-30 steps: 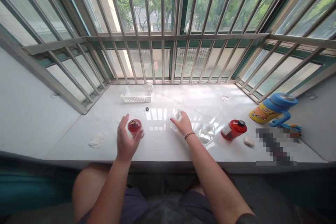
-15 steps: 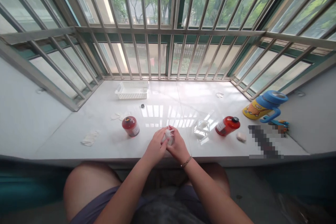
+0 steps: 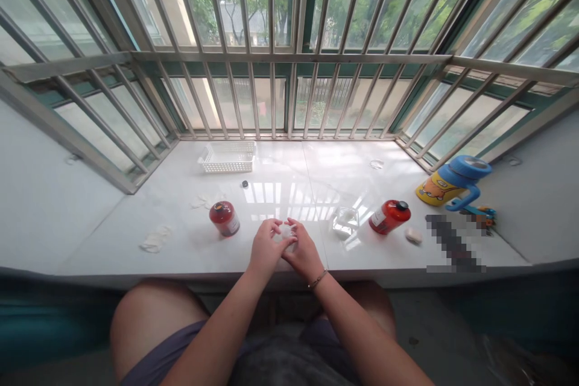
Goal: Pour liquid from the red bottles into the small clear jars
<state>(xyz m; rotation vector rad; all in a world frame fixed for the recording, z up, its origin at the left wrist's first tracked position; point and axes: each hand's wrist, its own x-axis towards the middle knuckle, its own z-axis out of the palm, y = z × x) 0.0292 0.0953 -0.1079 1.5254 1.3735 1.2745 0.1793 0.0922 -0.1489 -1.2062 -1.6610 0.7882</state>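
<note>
Close to the front edge of the white sill, my two hands meet around a small whitish, translucent lump (image 3: 287, 232), whose kind I cannot make out. My left hand (image 3: 266, 248) is closed on its left side, with the thumb across the front. Curled round the other side is my right hand (image 3: 304, 248). Fingers hide much of the lump. To the left stands a red bottle (image 3: 224, 219) without its cap; a small black cap (image 3: 245, 184) lies behind it. A clear container (image 3: 345, 223) sits to the right of my hands.
A second red bottle (image 3: 389, 217) with a black cap tilts at right, beside a pale lump (image 3: 413, 236). Further right is a blue and yellow jug (image 3: 452, 181). A white basket (image 3: 228, 158) stands at the back. Crumpled white tissue (image 3: 155, 238) lies left. Metal bars (image 3: 289, 58) enclose the sill.
My left hand's fingers have loosened a little and moved slightly left, away from the right hand's fingertips. The lump stays between the hands. The view has shifted slightly.
</note>
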